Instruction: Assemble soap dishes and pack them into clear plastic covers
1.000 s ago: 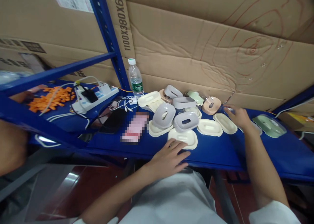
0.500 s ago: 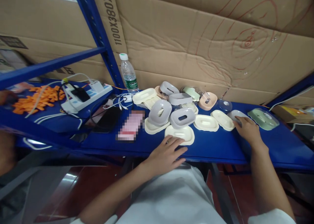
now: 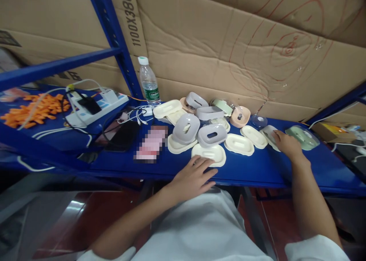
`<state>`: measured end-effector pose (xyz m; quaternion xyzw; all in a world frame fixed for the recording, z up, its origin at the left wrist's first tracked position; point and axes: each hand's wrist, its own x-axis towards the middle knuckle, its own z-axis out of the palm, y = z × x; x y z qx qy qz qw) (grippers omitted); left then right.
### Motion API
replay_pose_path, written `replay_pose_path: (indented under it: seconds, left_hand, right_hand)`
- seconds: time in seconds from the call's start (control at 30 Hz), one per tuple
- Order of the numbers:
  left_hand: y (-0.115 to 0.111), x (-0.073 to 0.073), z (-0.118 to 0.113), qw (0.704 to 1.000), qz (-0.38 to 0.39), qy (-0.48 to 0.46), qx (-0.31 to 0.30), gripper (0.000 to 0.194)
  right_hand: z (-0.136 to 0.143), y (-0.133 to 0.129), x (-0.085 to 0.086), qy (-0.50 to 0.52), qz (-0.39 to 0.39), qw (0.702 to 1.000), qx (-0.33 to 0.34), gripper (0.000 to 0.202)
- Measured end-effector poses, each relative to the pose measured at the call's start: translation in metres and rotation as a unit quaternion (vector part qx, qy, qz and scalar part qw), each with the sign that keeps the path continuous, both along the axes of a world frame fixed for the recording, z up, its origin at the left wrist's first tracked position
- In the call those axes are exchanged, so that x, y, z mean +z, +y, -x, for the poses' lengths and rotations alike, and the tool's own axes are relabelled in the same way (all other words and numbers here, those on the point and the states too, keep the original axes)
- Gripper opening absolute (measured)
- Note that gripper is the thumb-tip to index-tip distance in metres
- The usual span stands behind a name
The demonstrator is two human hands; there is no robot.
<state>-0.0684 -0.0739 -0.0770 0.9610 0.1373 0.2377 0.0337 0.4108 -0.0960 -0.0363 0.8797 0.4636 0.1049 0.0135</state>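
My left hand (image 3: 193,177) lies at the front of the blue table with its fingers spread, the fingertips at the near edge of a cream oval tray (image 3: 210,151). On the right, the fingers of my right hand (image 3: 288,144) are closed on a grey soap dish (image 3: 270,135), which looks slightly tilted; the hand covers part of it. Left of that dish lie a cream tray (image 3: 254,136) and another cream tray (image 3: 239,144). A grey slotted dish (image 3: 212,135) stands among several grey and cream pieces in the middle. Just beyond my right hand sits a green dish under a clear cover (image 3: 303,137).
A peach dish (image 3: 240,117) and a clear lid (image 3: 259,121) stand at the back. Left are a water bottle (image 3: 150,84), a blurred-screen phone (image 3: 151,143), a dark phone (image 3: 124,135), a power strip (image 3: 98,110), cables and orange pieces (image 3: 37,110). A blue shelf post (image 3: 114,36) rises behind.
The grey dish under my right hand has shifted slightly left and tilted. My left hand stays in place. Another person's hand and arm at the far left have gone out of view.
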Motion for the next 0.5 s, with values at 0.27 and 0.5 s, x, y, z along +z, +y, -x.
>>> replay_pose_path:
  seconds: [0.27,0.5]
  left_hand:
    - [0.000,0.000,0.000,1.000,0.006,0.003,0.002,0.033]
    - [-0.001,0.000,0.000,1.000,0.009,0.000,0.005,0.033]
  right_hand:
    - [0.052,0.028,0.041,-0.047,-0.182,0.975,0.119,0.058]
    - [0.144,0.116,0.072,-0.045,-0.227,0.904,0.359,0.048]
